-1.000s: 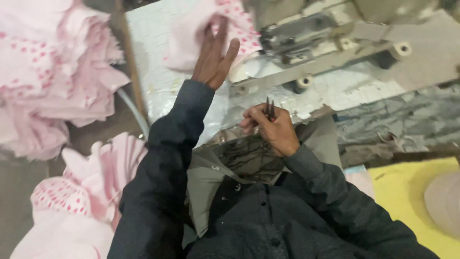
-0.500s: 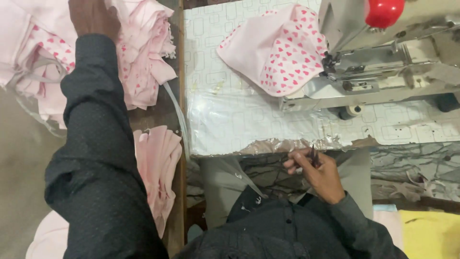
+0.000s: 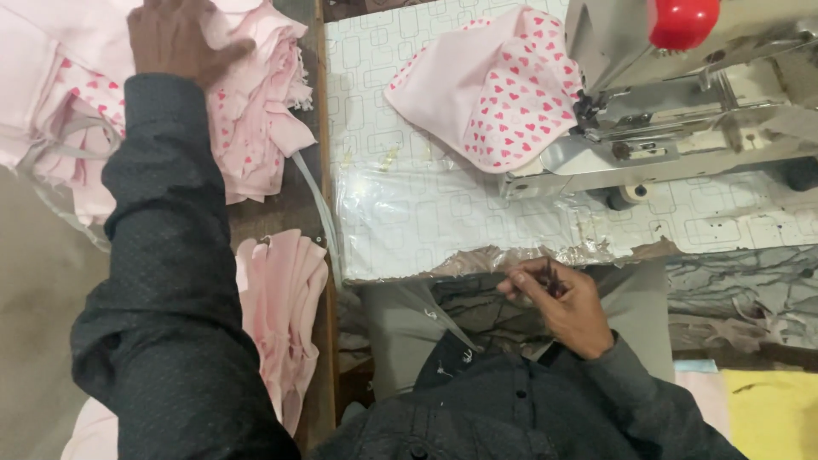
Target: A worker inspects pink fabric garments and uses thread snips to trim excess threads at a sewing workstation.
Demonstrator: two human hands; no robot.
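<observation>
My left hand (image 3: 175,38) reaches far to the left and rests flat on a pile of pink cloth pieces (image 3: 256,102), some printed with red hearts. My right hand (image 3: 558,302) stays close to my body at the table's front edge, fingers closed on a small pair of thread snips (image 3: 547,277). A pink garment piece with a heart-printed panel (image 3: 494,94) lies on the white patterned table (image 3: 426,230), its right end under the sewing machine (image 3: 682,111).
The sewing machine has a red knob (image 3: 684,19) on top. More folded pink cloth (image 3: 285,315) hangs below the side stand at the left. Yellow fabric (image 3: 771,413) lies at the lower right. Silver foil covers the table's front edge (image 3: 511,255).
My left hand left the garment on the table and swung left onto the pink pile. My right hand stayed near the table edge with the snips. The view shifted left.
</observation>
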